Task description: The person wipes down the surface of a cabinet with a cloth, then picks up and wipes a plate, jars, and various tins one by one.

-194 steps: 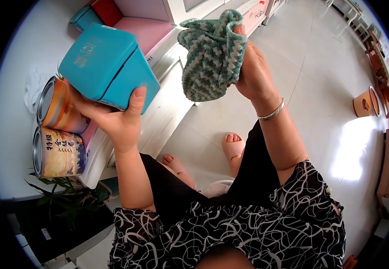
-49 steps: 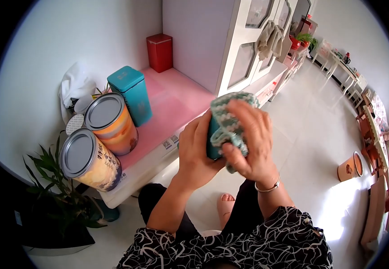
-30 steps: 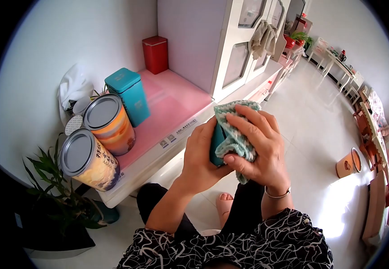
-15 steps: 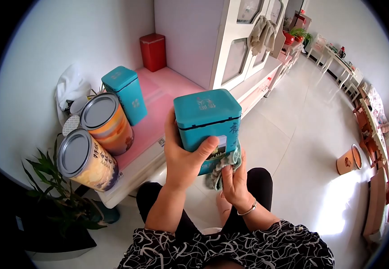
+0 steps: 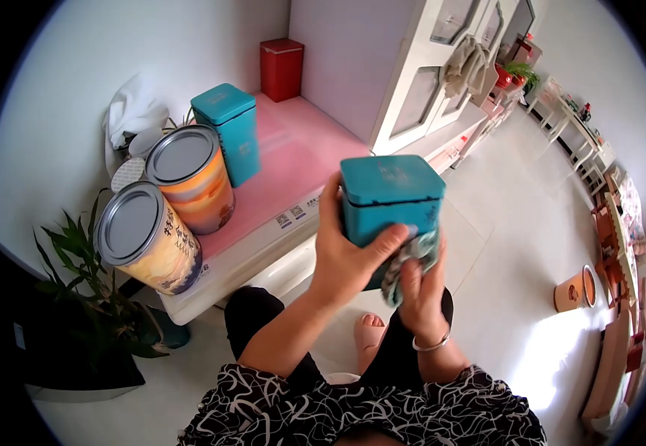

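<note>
A teal lidded tea tin (image 5: 390,182) is held up in front of my lap, its lid closed. My left hand (image 5: 345,260) wraps around its left side, thumb across the front. Bunched in my right hand (image 5: 425,293) is a green-grey patterned cloth (image 5: 405,267), pressed against the tin's lower front right. The cloth hides part of the tin's front. On the pink-topped cabinet to the left stands a matching teal tin (image 5: 233,137), beside an orange round can (image 5: 196,197) and a cream round can (image 5: 163,249), both with grey metal lids.
A red box (image 5: 281,70) stands at the back of the pink surface (image 5: 300,141). White plastic (image 5: 133,111) lies behind the cans. A potted plant (image 5: 88,275) is at lower left, a white cabinet (image 5: 412,89) behind, and an orange bin (image 5: 574,290) on the floor at right.
Both hands and the held tin have shifted right in view, with the cloth now covering more of the tin's front. The camera view has also moved slightly.
</note>
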The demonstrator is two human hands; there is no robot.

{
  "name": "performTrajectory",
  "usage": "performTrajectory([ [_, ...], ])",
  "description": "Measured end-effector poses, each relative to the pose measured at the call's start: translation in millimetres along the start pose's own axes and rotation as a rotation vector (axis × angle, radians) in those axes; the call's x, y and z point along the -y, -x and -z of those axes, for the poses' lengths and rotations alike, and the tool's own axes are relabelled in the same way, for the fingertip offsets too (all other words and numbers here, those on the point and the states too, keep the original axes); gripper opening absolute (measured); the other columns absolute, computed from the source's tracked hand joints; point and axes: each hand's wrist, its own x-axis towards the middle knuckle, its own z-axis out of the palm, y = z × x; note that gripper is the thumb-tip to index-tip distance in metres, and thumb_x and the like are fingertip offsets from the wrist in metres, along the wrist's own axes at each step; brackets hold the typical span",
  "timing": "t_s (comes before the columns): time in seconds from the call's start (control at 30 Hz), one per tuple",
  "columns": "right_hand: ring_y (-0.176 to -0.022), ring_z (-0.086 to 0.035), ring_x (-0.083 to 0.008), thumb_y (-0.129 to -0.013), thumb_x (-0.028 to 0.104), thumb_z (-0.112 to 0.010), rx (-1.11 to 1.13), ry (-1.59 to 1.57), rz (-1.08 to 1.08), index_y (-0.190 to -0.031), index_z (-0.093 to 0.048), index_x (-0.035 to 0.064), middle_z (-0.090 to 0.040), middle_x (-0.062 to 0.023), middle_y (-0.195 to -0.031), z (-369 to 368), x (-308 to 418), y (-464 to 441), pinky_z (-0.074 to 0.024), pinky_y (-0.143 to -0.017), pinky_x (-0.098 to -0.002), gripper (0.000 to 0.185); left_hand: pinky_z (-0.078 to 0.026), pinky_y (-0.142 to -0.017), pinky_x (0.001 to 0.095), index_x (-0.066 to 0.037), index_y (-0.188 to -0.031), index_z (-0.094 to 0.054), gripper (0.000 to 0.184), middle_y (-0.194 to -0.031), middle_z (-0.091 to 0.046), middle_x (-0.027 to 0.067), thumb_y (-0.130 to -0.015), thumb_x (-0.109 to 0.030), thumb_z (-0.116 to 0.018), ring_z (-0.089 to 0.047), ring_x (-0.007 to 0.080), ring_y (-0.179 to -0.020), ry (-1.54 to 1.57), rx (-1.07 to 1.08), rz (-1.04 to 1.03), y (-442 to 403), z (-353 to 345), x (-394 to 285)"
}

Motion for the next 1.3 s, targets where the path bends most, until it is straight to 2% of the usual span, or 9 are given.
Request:
performTrajectory([
  [0.1,-0.109,-0.042,-0.0297,-0.081,0.006,-0.046,-0.016,0.000,-0.022,-0.129,-0.024,-0.0046,-0.039,-0.0191,-0.120,-7.3,-7.7,19.2,-0.0330,-0.093,-0.0365,0.054,-0.044,-0.082,0.0285,0.001,-0.129,-0.017,0.083,-0.115,-0.042,0.0155,-0.071,-0.022,-0.073,-0.048,0.0217,-0.104,-0.030,0.031,-0.017,-2.1,3.0,-1.1],
  [0.2,-0.076,-0.052,-0.0097,-0.092,0.029,-0.038,0.004,-0.461,-0.250,-0.111,-0.041,0.0024,-0.053,-0.0028,-0.087,10.3,-1.7,16.1,-0.0430,-0.065,-0.0211,0.033,-0.042,-0.086,0.0322,0.000,-0.130,-0.016,0.089,-0.116,-0.041,0.0164,-0.069,-0.030,-0.074,-0.047,0.0231,-0.105,-0.179,0.138,-0.079,2.8,1.6,4.5],
  [0.4,-0.097,-0.054,-0.0240,-0.094,0.033,-0.028,-0.225,-1.134,-0.228,-0.123,-0.040,0.0017,-0.054,-0.0145,-0.111,36.2,-24.9,6.7,-0.0467,-0.082,-0.0331,0.045,-0.040,-0.087,0.0326,-0.007,-0.132,-0.019,0.086,-0.112,-0.043,0.0130,-0.069,-0.029,-0.074,-0.046,0.0215,-0.104,-0.045,0.355,0.145,16.0,-9.0,-1.1],
  [0.5,-0.101,-0.051,-0.0252,-0.091,0.041,-0.031,0.028,-1.540,-0.301,-0.125,-0.038,0.0045,-0.050,-0.0131,-0.116,33.7,-50.8,29.3,-0.0420,-0.087,-0.0353,0.051,-0.034,-0.093,0.0322,-0.002,-0.131,-0.025,0.080,-0.120,-0.042,0.0092,-0.070,-0.022,-0.074,-0.041,0.0179,-0.111,0.063,0.283,0.219,10.1,-6.5,-11.8],
  [0.6,-0.095,-0.052,-0.0202,-0.089,0.043,-0.038,0.223,-1.143,-0.345,-0.123,-0.038,0.0033,-0.052,-0.0111,-0.112,28.5,-42.6,44.8,-0.0417,-0.082,-0.0292,0.052,-0.039,-0.088,0.0314,-0.001,-0.130,-0.024,0.079,-0.117,-0.043,0.0113,-0.071,-0.022,-0.072,-0.045,0.0190,-0.106,0.086,0.201,0.133,6.2,-3.4,3.4],
  [0.63,-0.090,-0.052,-0.0177,-0.089,0.040,-0.041,-0.059,-0.292,-0.315,-0.121,-0.039,0.0018,-0.053,-0.0091,-0.108,20.7,-13.6,46.1,-0.0421,-0.078,-0.0265,0.050,-0.040,-0.088,0.0323,-0.001,-0.131,-0.021,0.084,-0.117,-0.041,0.0147,-0.070,-0.026,-0.073,-0.044,0.0219,-0.107,0.037,0.193,0.127,5.8,-4.4,5.5],
  [0.83,-0.110,-0.042,-0.0214,-0.068,0.049,-0.068,-0.108,-0.608,-0.332,-0.133,-0.019,-0.0005,-0.041,-0.0118,-0.121,37.5,6.3,30.2,-0.0357,-0.091,-0.0339,0.095,-0.035,-0.093,0.0347,-0.004,-0.132,-0.019,0.086,-0.121,-0.039,0.0143,-0.069,-0.029,-0.073,-0.041,0.0232,-0.111,0.076,0.400,0.194,11.7,-5.6,-2.5],
  [1.0,-0.111,-0.043,-0.0243,-0.061,0.039,-0.075,-0.106,-0.561,-0.182,-0.133,-0.020,-0.0010,-0.042,-0.0136,-0.119,36.0,31.9,7.5,-0.0345,-0.094,-0.0350,0.099,-0.033,-0.094,0.0342,-0.005,-0.129,-0.025,0.079,-0.120,-0.040,0.0141,-0.070,-0.030,-0.071,-0.037,0.0237,-0.116,0.205,0.532,0.330,4.0,3.1,14.3],
  [1.3,-0.111,-0.042,-0.0226,-0.069,0.039,-0.068,-0.310,-0.349,-0.148,-0.132,-0.021,-0.0041,-0.040,-0.0130,-0.122,28.3,13.0,18.7,-0.0346,-0.093,-0.0340,0.089,-0.035,-0.091,0.0356,0.004,-0.131,-0.018,0.074,-0.121,-0.037,0.0224,-0.079,-0.025,-0.062,-0.041,0.0324,-0.110,-0.549,0.218,-0.316,27.7,-24.5,14.7],
])
